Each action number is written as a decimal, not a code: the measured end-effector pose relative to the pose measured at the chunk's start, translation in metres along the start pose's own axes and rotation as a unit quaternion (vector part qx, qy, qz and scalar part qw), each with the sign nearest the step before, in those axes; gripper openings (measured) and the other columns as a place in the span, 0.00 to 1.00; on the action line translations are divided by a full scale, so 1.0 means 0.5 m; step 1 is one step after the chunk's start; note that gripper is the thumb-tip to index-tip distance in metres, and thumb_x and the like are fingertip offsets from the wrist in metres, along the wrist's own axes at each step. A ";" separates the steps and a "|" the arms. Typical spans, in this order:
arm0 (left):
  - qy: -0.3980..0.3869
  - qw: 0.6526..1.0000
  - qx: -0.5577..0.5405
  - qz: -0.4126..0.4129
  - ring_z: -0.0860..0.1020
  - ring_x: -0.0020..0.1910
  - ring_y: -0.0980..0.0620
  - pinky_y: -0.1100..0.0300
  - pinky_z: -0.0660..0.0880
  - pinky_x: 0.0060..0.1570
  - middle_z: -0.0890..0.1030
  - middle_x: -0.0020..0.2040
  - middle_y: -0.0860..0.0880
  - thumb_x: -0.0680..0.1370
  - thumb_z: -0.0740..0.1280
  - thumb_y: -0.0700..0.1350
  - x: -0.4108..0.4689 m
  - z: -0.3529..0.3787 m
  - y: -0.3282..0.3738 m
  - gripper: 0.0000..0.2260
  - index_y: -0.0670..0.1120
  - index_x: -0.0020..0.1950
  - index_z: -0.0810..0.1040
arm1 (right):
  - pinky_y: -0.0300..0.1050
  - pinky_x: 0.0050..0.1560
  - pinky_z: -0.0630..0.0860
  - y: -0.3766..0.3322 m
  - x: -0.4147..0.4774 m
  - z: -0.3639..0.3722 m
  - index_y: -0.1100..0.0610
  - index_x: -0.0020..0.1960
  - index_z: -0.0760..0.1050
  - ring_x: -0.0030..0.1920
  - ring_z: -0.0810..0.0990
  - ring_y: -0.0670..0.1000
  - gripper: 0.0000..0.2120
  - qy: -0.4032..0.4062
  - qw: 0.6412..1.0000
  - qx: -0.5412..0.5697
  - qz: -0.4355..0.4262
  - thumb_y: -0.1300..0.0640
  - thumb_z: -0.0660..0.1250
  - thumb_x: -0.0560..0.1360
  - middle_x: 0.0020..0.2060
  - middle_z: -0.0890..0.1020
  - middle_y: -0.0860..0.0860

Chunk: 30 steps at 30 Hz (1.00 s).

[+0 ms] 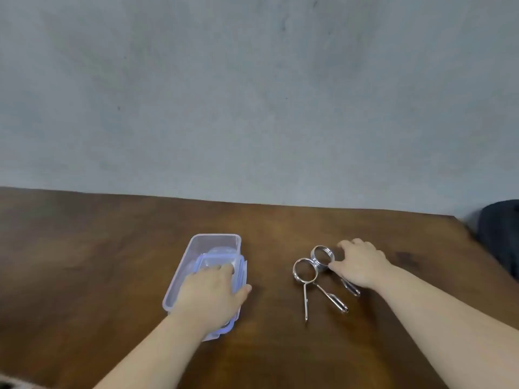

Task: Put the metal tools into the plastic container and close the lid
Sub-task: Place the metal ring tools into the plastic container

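A clear plastic container (213,242) with a blue-edged lid (241,272) lying partly in or on it sits on the wooden table left of centre. My left hand (210,296) rests flat on the lid, fingers spread over it. To the right lie two shiny metal spring clips with ring heads and long handles: the nearer clip (305,273) lies free, and the farther clip (323,255) is touched by my right hand (361,262), whose thumb and fingers curl around its ring. Part of that clip's handle (352,289) shows under my palm.
The brown wooden table (112,262) runs back to a grey wall (252,94). A dark object (500,234) stands past the table's right edge. A pale patterned patch (11,384) shows at the bottom left corner.
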<state>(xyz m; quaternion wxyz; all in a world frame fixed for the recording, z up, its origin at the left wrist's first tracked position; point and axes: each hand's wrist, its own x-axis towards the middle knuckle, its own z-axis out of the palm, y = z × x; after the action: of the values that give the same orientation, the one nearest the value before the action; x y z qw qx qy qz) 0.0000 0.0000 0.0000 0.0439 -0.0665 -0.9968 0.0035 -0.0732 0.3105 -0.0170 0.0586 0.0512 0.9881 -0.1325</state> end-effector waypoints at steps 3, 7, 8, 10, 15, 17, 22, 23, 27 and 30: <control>0.004 1.000 0.025 -0.014 0.80 0.38 0.49 0.56 0.76 0.40 0.81 0.38 0.52 0.79 0.53 0.63 -0.005 0.013 0.001 0.19 0.51 0.56 0.72 | 0.58 0.65 0.70 0.005 0.003 0.012 0.50 0.72 0.70 0.68 0.71 0.60 0.31 -0.011 0.999 -0.044 0.019 0.38 0.63 0.73 0.68 0.74 0.54; -0.027 0.998 0.058 -0.011 0.82 0.37 0.46 0.55 0.79 0.38 0.77 0.36 0.50 0.82 0.54 0.52 -0.016 0.038 0.005 0.10 0.48 0.50 0.70 | 0.56 0.62 0.73 0.010 0.003 0.029 0.50 0.71 0.71 0.65 0.73 0.58 0.27 -0.018 0.999 -0.044 0.019 0.41 0.62 0.74 0.66 0.75 0.53; -0.039 0.996 0.074 -0.006 0.82 0.39 0.45 0.54 0.79 0.38 0.78 0.39 0.49 0.82 0.55 0.48 -0.020 0.040 0.006 0.07 0.47 0.52 0.70 | 0.56 0.61 0.73 0.010 0.002 0.031 0.50 0.70 0.71 0.64 0.73 0.58 0.26 -0.023 0.998 -0.053 0.018 0.41 0.62 0.75 0.64 0.75 0.53; -0.070 0.990 0.122 0.019 0.82 0.43 0.44 0.54 0.76 0.36 0.80 0.46 0.47 0.80 0.57 0.40 -0.023 0.041 0.010 0.07 0.44 0.56 0.71 | 0.54 0.59 0.74 0.012 0.000 0.037 0.48 0.68 0.73 0.62 0.74 0.56 0.24 -0.022 0.996 -0.082 0.009 0.40 0.62 0.75 0.61 0.76 0.51; -0.078 0.986 0.145 0.040 0.83 0.42 0.43 0.51 0.79 0.43 0.84 0.47 0.45 0.78 0.58 0.39 -0.035 0.041 0.011 0.09 0.45 0.58 0.69 | 0.53 0.57 0.73 0.019 -0.005 0.044 0.42 0.63 0.77 0.61 0.73 0.56 0.21 -0.016 0.998 -0.063 0.026 0.39 0.63 0.72 0.58 0.75 0.50; -0.071 0.987 0.140 0.044 0.82 0.40 0.43 0.52 0.78 0.41 0.84 0.45 0.45 0.77 0.57 0.39 -0.041 0.045 0.010 0.08 0.45 0.56 0.69 | 0.52 0.56 0.75 0.027 -0.004 0.045 0.42 0.59 0.80 0.60 0.73 0.56 0.18 -0.012 0.999 -0.009 0.051 0.40 0.65 0.72 0.56 0.76 0.51; -0.050 0.991 0.089 0.086 0.76 0.37 0.45 0.52 0.75 0.47 0.82 0.43 0.46 0.75 0.58 0.38 -0.043 0.050 0.012 0.07 0.48 0.50 0.67 | 0.44 0.34 0.75 0.031 -0.015 0.014 0.45 0.41 0.85 0.36 0.82 0.53 0.06 0.020 0.980 0.190 0.056 0.48 0.69 0.72 0.31 0.85 0.49; -0.046 0.990 0.080 0.102 0.73 0.36 0.46 0.52 0.74 0.49 0.81 0.42 0.46 0.74 0.58 0.38 -0.044 0.050 0.015 0.07 0.49 0.49 0.66 | 0.44 0.34 0.74 0.026 -0.019 0.000 0.44 0.40 0.85 0.34 0.82 0.53 0.06 0.036 0.973 0.220 0.051 0.50 0.69 0.72 0.29 0.85 0.49; -0.020 0.988 0.064 0.137 0.70 0.35 0.46 0.54 0.70 0.51 0.81 0.41 0.47 0.73 0.58 0.37 -0.044 0.058 0.027 0.09 0.49 0.50 0.68 | 0.44 0.36 0.71 -0.019 -0.040 -0.060 0.43 0.43 0.85 0.32 0.75 0.51 0.07 0.074 0.964 0.255 -0.027 0.52 0.68 0.73 0.31 0.79 0.49; 0.012 0.986 0.058 0.155 0.73 0.37 0.46 0.55 0.66 0.52 0.82 0.42 0.48 0.73 0.59 0.37 -0.039 0.058 0.038 0.12 0.49 0.54 0.70 | 0.46 0.43 0.73 -0.070 -0.062 -0.096 0.43 0.44 0.85 0.43 0.79 0.48 0.05 0.061 0.969 0.213 -0.111 0.51 0.70 0.72 0.45 0.77 0.49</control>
<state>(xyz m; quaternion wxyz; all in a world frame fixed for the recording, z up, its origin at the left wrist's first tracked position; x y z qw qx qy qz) 0.0194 0.0161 -0.0308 0.0581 -0.2174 -0.9720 0.0678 -0.0517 0.2874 0.0421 -0.0291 -0.0393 0.9383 -0.3424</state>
